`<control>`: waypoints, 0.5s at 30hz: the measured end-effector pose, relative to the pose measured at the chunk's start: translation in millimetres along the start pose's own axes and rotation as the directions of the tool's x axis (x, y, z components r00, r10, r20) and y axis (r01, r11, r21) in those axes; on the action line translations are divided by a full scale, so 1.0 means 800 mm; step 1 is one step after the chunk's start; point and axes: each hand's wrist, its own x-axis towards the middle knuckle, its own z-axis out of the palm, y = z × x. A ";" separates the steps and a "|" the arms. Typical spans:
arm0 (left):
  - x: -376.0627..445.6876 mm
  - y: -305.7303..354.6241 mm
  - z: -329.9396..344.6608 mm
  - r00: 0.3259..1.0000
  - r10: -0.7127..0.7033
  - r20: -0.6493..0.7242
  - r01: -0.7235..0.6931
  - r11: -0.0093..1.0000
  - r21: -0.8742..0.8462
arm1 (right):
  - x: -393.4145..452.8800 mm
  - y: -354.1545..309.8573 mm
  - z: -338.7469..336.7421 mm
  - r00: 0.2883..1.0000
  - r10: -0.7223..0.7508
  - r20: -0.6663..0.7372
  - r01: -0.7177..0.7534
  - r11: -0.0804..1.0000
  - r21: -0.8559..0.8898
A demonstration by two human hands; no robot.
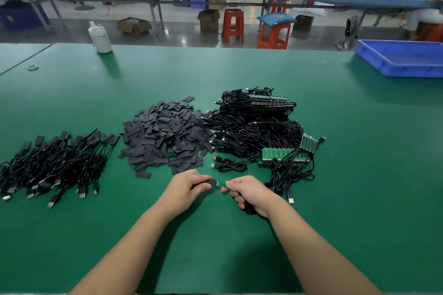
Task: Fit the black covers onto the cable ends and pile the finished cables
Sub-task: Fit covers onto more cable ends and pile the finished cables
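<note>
My left hand [185, 187] pinches a flat black cover [210, 184] by its left end. My right hand [247, 190] grips a cable with a small green board end [221, 183] that points into the cover's mouth; the cable's black cord is bunched in the palm. A heap of loose black covers [165, 134] lies ahead in the middle. To its right is a tangle of uncovered cables with green boards [259, 127]. At the left lies the pile of covered cables [55, 163].
The work surface is a green mat [215, 246]. A blue tray [405, 58] sits at the far right, a white bottle [100, 37] at the far left edge. Two loose USB cables [227, 164] lie just beyond my hands.
</note>
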 end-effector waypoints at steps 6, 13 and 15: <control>-0.003 0.002 0.000 0.999 0.044 0.011 -0.044 0.999 0.027 | -0.003 0.002 -0.002 1.000 -0.016 0.017 0.015 0.999 0.032; -0.004 0.002 0.003 1.000 0.004 -0.007 -0.004 0.999 -0.047 | 0.000 0.003 -0.002 1.000 -0.013 0.026 0.012 0.999 0.030; -0.004 0.001 0.004 1.000 -0.024 -0.015 0.023 0.995 -0.095 | 0.001 0.004 -0.003 1.000 -0.011 0.030 0.010 0.999 0.036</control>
